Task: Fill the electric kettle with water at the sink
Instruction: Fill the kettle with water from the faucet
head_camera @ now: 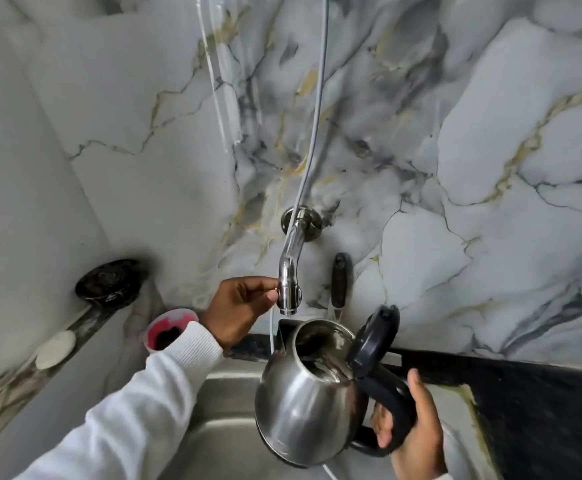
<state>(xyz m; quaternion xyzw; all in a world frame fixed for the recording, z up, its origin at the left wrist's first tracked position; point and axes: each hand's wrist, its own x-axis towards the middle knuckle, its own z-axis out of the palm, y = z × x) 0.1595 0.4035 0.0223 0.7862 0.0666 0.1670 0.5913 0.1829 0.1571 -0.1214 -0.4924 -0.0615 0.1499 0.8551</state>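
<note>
Gripping the black handle, your right hand (417, 431) holds the kettle (303, 407) over the sink (220, 434), lid (374, 337) flipped open, mouth just below and right of the tap (289, 289). Your left hand (239, 313) pinches the tap's side, fingers closed on it. A thin stream falls left of the kettle.

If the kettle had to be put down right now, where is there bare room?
The sink basin left of the kettle looks bare, below the white sleeve. The dark counter right of the right hand also shows free. The left ledge is crowded: soap, pink cup.
</note>
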